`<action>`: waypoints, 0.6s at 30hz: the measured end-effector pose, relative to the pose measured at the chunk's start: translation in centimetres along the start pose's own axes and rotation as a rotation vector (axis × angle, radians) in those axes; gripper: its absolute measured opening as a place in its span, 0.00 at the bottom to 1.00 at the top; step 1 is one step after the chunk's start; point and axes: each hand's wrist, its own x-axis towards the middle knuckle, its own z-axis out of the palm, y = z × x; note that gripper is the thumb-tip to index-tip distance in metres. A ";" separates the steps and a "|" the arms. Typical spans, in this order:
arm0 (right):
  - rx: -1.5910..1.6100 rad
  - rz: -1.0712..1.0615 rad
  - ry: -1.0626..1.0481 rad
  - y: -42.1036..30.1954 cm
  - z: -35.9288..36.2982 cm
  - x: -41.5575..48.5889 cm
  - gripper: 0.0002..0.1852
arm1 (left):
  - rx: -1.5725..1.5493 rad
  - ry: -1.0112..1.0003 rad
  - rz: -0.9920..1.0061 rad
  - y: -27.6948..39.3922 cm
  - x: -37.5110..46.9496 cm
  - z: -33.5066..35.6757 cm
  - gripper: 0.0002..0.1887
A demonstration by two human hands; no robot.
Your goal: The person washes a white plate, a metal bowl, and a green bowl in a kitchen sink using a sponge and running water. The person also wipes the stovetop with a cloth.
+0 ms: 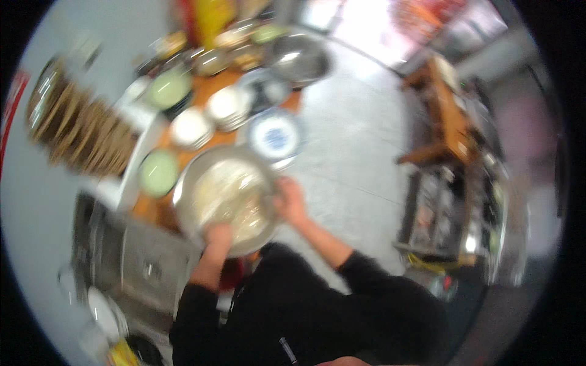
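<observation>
A wide metal basin (183, 201) holds a pale, wet mass (229, 196), perhaps dough or batter; blur hides its texture. It is in front of my body, over the near end of a wooden table (158, 212). My right hand (290, 200) grips the basin's right rim. At the near left rim is my left hand (218, 236), holding the edge, its fingers partly hidden. Just beyond the basin sit a blue-and-white plate (275, 136), stacked white bowls (190, 128) and a light green bowl (158, 173).
On the left is a metal sink (155, 261), with white plates (103, 311) beyond its near end. Another metal basin (297, 59) stands at the table's far end. A rack of brown slatted pieces (87, 132) lines the wall. Right of the grey floor (352, 137) stands a wooden stool or bench (446, 114).
</observation>
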 end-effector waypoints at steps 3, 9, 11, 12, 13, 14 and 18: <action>0.019 0.261 -0.018 0.1 -1.5 -1.7 0.27 | 0.161 0.226 0.186 0.5 -1.3 -1.2 0.12; 0.219 0.296 -0.345 -3.7 -0.1 -2.4 0.18 | -0.769 0.244 0.067 1.5 0.0 -3.7 0.15; 0.526 0.723 -0.522 -4.8 1.9 -2.1 0.22 | -0.967 0.452 0.035 1.2 0.2 -4.1 0.14; 0.712 0.971 -0.541 -5.5 3.8 -1.8 0.23 | -1.075 0.517 0.094 0.9 0.0 -4.1 0.13; 0.995 1.182 -0.456 -5.5 5.4 -1.3 0.24 | -1.353 0.405 0.114 0.5 -0.3 -4.2 0.12; 1.286 1.378 -0.358 -5.1 6.9 -0.6 0.24 | -1.625 0.278 0.144 0.0 -0.7 -4.3 0.12; 1.388 1.394 -0.320 -3.9 12.1 0.5 0.17 | -2.257 -0.030 0.067 -1.2 -1.8 -4.9 0.17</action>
